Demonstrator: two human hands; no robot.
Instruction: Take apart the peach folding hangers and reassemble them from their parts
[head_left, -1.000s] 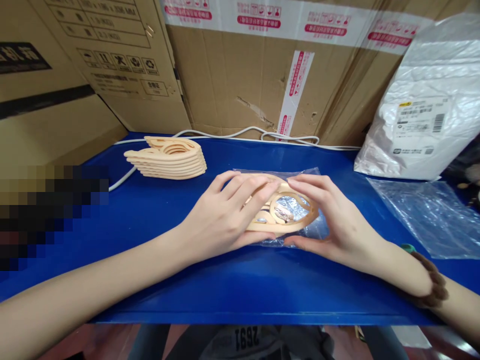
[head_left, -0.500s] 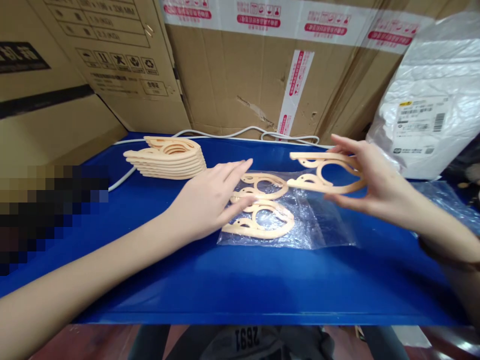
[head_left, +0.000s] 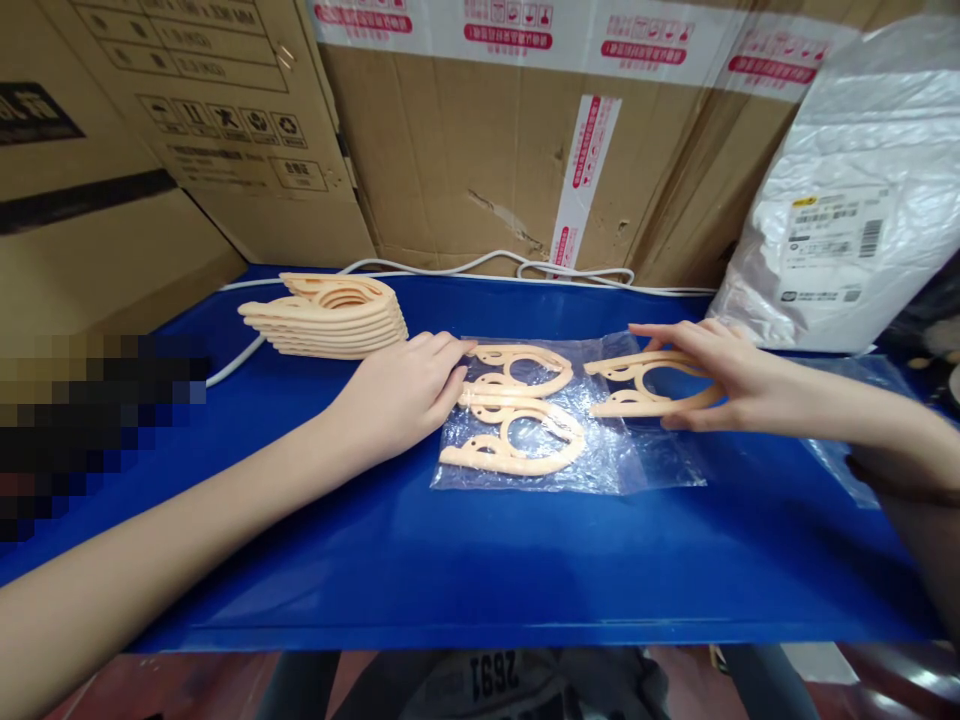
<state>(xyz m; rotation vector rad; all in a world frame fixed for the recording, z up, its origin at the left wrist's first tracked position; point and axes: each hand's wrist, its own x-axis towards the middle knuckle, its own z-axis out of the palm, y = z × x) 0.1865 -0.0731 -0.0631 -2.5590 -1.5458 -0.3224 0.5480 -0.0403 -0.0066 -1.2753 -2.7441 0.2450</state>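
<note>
The left hand (head_left: 409, 395), fingers together, touches the bag (head_left: 611, 468) at 9 o'clock; pinch indeterminable. The right hand (head_left: 724, 380) clamps the hanger (head_left: 637, 409) between thumb and fingers at 2 o'clock. Stack (head_left: 337, 325): 10 o'clock.

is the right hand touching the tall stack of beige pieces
No, the right hand grips a separate beige piece, well to the right of the stack.

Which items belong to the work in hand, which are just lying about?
In the work:
right hand, gripping a loose beige piece
left hand, at the clear bag
two bagged beige pieces
beige stack, likely

Lying about:
white cable
white parcel
cardboard
second clear bag, possibly a spare
</note>
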